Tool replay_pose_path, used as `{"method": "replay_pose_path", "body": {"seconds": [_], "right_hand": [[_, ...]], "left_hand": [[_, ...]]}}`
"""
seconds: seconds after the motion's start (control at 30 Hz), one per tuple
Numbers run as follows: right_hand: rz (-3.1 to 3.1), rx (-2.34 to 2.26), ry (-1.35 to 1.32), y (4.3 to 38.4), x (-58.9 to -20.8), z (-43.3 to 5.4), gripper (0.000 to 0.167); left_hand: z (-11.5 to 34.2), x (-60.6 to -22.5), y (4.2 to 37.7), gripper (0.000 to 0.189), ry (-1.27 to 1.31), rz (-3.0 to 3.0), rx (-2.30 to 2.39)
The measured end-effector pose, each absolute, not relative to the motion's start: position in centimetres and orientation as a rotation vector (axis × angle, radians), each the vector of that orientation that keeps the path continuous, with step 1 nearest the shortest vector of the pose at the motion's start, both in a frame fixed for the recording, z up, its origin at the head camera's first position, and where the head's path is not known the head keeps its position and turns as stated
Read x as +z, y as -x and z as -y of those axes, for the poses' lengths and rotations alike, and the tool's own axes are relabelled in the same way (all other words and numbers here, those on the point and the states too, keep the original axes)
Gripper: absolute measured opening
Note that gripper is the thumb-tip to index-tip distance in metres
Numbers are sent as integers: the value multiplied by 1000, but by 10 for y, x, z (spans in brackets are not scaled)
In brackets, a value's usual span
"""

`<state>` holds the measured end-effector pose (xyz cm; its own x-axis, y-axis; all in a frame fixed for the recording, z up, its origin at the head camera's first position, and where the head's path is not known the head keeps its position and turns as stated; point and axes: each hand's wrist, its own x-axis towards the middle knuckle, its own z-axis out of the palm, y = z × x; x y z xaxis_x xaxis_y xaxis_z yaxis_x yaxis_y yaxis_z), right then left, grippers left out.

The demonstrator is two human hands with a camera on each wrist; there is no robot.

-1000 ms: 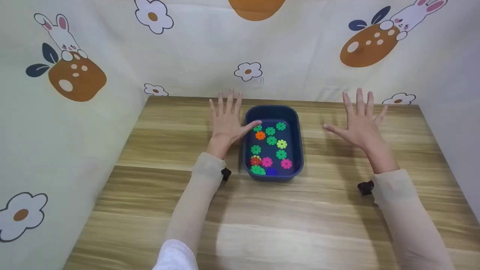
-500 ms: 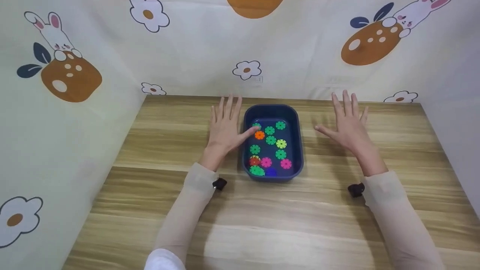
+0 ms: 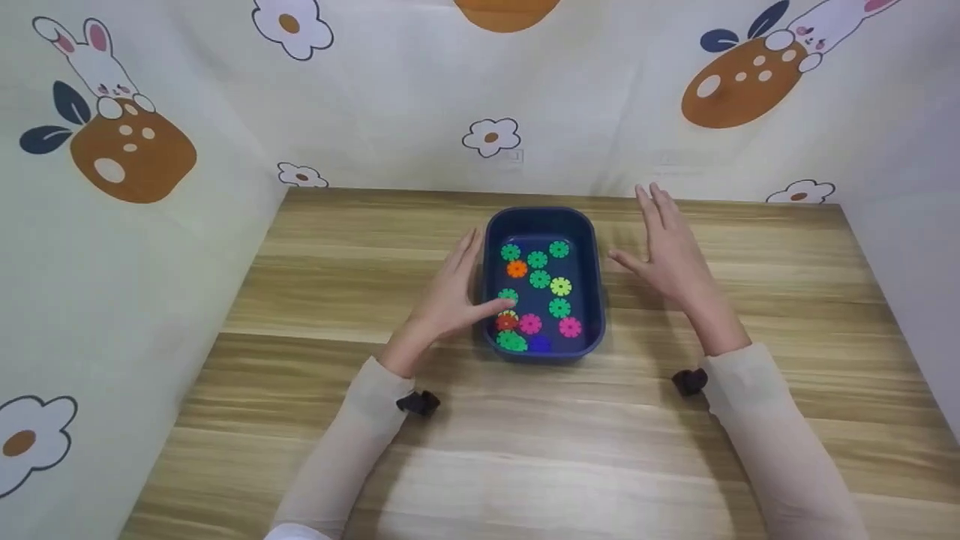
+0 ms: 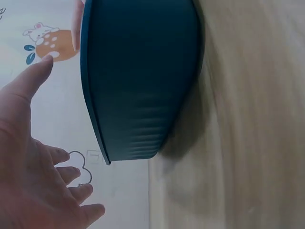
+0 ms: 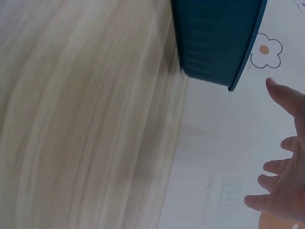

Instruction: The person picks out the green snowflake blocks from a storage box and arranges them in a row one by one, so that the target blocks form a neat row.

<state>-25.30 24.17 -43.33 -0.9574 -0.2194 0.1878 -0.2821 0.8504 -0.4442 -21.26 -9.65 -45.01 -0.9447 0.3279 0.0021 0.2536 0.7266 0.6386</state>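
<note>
A dark blue rectangular tub (image 3: 544,354) stands on the wooden table. Inside it lie several small notched plastic discs: green ones (image 3: 540,279), an orange disc (image 3: 517,268), a yellow disc (image 3: 561,286), pink discs (image 3: 570,327), a red disc and a blue disc (image 3: 538,343). My left hand (image 3: 448,301) is at the tub's left side, its thumb over the near-left rim and its fingers extended. Right of the tub, my right hand (image 3: 670,259) is raised with straight fingers and holds nothing. Both wrist views show the tub's outer wall (image 4: 138,76) beside the spread fingers.
The wooden table (image 3: 345,262) meets a pale cloth backdrop (image 3: 390,97) printed with rabbits, oranges and flowers at the back and sides. A small black camera sits on each wrist, left (image 3: 418,403) and right (image 3: 690,382).
My right hand has moved left towards the tub. My left hand has drawn back nearer to me along the tub's side and turned, its fingers closer together. The tub stays in place.
</note>
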Motion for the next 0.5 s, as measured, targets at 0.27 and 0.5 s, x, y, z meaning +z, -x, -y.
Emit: {"method": "replay_pose_path", "body": {"seconds": [0.27,0.5], "right_hand": [[2938,795,-441,250,-431,-217,93],[2981,843,-474,246,-433,-197,89]], "left_hand": [[100,-464,193,124,-491,-2586,1271],[99,-473,184,120,-481,-2496,1323]]}}
